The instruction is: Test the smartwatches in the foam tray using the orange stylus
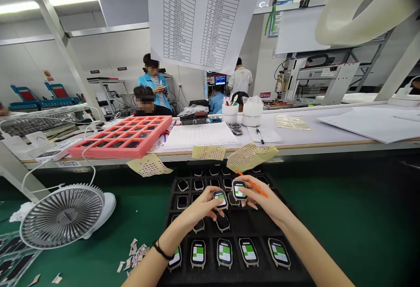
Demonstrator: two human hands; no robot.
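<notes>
As the left hand (196, 208) and the right hand (264, 201) meet above a black foam tray (238, 222), each is closed on a smartwatch; the left watch (220, 199) sits pinched in curled fingers, its screen lit green and white, and the right watch (239, 190), lit the same way, is gripped between thumb and fingers just beside it; an orange stylus (253, 185) crosses the right hand's fingers, though how firmly it is held is hard to tell; below the hands, toward the wrists, a row of lit watches (225, 253) lies in the tray's pockets, while dark-screened watches (198, 185) fill the pockets beyond the fingertips; past the tray, dotted sticker sheets (251, 155) hang over the edge of a white workbench (305, 136); left of the left hand, a white desk fan (62, 217) stands on a green mat (138, 204), with paper scraps (133, 256) near the black wristband (162, 250) on the left wrist; farther ahead, a red tray (121, 136) holding more watches rests on the workbench, and a co-worker in a blue jacket (154, 83) stands beyond it.
</notes>
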